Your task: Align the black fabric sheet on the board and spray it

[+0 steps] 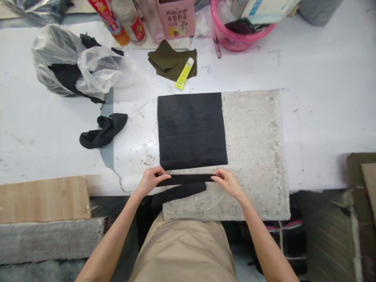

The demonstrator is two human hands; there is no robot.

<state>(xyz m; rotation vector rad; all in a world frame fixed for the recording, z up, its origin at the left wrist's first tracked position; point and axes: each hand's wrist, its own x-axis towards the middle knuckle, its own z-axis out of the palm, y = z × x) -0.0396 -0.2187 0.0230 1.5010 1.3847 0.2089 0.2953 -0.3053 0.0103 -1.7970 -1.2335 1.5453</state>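
Observation:
Between my two hands a black fabric strip (190,179) is stretched level, just below a black sheet of closely laid rows (192,131). My left hand (151,180) pinches the strip's left end, thumb on top. The right end is pinched by my right hand (227,182). Under it, a second black strip (182,192) lies slanted, its left end hanging past the edge of the worn grey-white board (252,156). The sheet rests on this board's left part.
A crumpled black cloth (102,131) lies left, below a clear plastic bag (58,58) with black fabric. Behind the board are olive cloth (167,58), a yellow tube (184,73) and a filled pink basin (241,41). A wooden plank (44,199) sits front left.

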